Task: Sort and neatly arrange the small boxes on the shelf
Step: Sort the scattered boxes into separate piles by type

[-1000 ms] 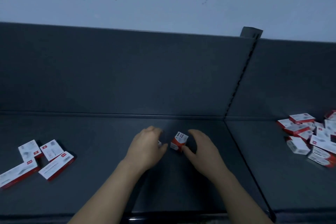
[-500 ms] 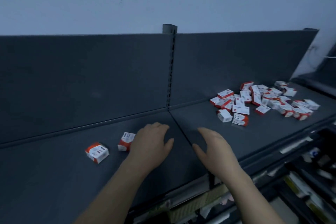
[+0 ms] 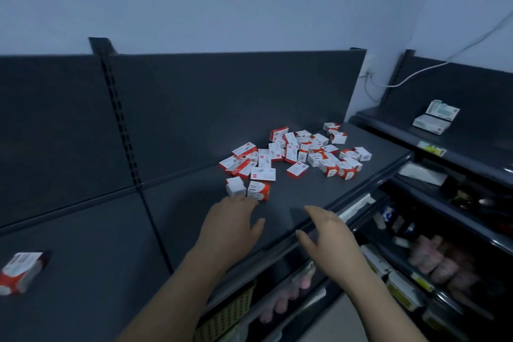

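A loose heap of several small red-and-white boxes [image 3: 294,153] lies on the dark grey shelf [image 3: 299,191], in the bay right of the slotted upright. Two of them, a white box [image 3: 236,186] and a red-sided box [image 3: 258,190], sit nearest me. My left hand [image 3: 231,221] hovers palm down just in front of those two, fingers relaxed, holding nothing. My right hand [image 3: 326,233] is over the shelf's front edge, fingers spread, empty. One more red-and-white box [image 3: 20,271] lies alone at the far left.
A slotted upright [image 3: 122,130] divides the shelf bays. Another shelf unit at right carries a white packet [image 3: 435,116] and a white cable [image 3: 433,66]. Lower shelves below hold assorted goods and a woven basket [image 3: 230,316].
My view has swung right, bringing the big heap of boxes closer. Both hands left the single boxes in the left bay and moved toward the heap, both empty.
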